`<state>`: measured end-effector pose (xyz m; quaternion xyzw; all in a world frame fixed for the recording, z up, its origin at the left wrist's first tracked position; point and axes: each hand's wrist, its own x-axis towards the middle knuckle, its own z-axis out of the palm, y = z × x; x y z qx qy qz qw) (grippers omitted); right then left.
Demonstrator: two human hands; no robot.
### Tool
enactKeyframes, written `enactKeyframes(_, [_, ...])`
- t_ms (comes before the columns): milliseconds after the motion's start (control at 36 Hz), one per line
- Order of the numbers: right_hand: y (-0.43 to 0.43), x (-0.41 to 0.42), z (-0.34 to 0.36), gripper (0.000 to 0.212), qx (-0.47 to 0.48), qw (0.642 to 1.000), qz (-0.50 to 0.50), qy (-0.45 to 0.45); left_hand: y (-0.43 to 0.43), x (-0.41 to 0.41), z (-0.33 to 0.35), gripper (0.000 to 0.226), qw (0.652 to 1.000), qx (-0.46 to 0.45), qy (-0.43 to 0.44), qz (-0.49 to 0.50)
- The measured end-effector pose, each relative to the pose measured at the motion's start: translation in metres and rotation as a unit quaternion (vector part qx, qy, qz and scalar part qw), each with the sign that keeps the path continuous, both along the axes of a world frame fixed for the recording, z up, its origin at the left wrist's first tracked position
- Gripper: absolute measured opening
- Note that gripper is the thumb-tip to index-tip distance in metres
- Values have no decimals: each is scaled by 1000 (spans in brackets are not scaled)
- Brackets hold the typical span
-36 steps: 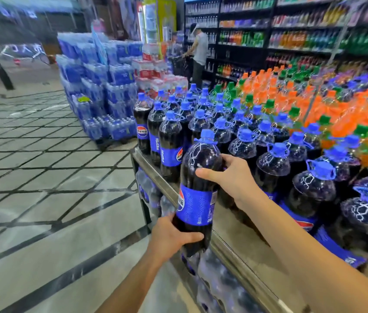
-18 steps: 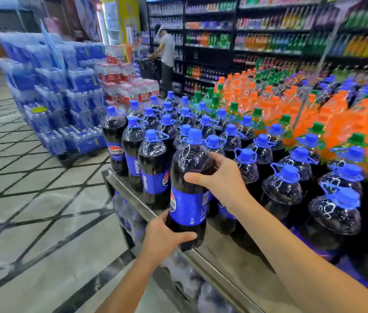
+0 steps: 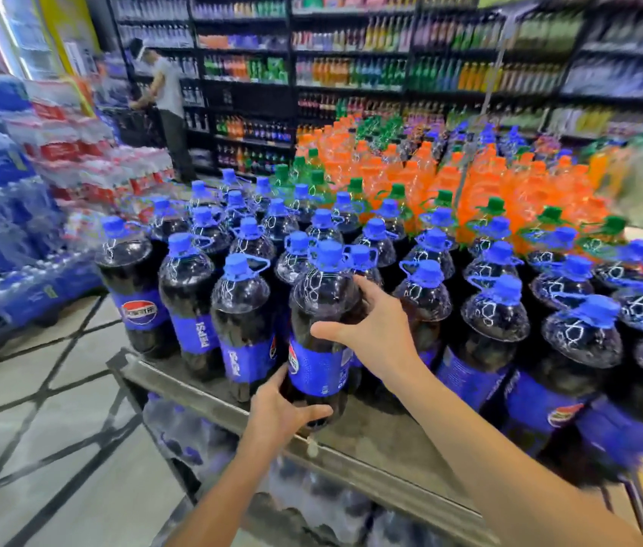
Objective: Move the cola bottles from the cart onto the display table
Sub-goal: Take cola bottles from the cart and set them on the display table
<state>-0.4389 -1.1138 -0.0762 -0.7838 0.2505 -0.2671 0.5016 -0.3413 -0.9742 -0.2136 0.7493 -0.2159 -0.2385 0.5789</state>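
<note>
Drinks shelves point(image 3: 351, 73) line the shop behind a bench point(image 3: 375, 436) crowded with blue-capped bottles point(image 3: 495, 309). At its near edge is one cola bottle point(image 3: 318, 309), upright, right hand point(image 3: 379, 333) wrapped round its shoulder, left hand point(image 3: 280, 412) gripping its base, fingers point(image 3: 363, 284) curled.

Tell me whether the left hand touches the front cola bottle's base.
Touching: the head view shows the left hand gripping the base of the bottle, thumb wrapped across its front.
</note>
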Motion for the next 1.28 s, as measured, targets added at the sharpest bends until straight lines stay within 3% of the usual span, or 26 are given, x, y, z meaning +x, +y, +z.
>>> enactKeyframes(167, [11, 6, -16, 114, -8, 999, -36, 17, 1, 16, -18, 106, 999, -28, 8, -32])
enactKeyframes(306, [20, 8, -26, 113, -16, 998, -53, 10, 5, 21, -26, 89, 998, -31, 12, -53])
enactKeyframes(722, [29, 16, -43, 109, -21, 997, -59, 36, 9, 28, -39, 78, 994, -61, 42, -82])
enactKeyframes(833, [26, 15, -43, 118, -14, 998, -53, 40, 10, 25, -36, 80, 997, -23, 15, -73])
enactKeyframes(944, [26, 9, -44, 111, -12, 998, -54, 39, 13, 20, -26, 77, 996, 23, -21, -80])
enactKeyframes(1056, [32, 7, -42, 123, -6, 998, -53, 40, 13, 13, -16, 69, 995, 52, -28, -78])
enactKeyframes(1278, [43, 2, -35, 113, 8, 994, -70, 79, 16, 11, -3, 68, 977, 182, -86, -72])
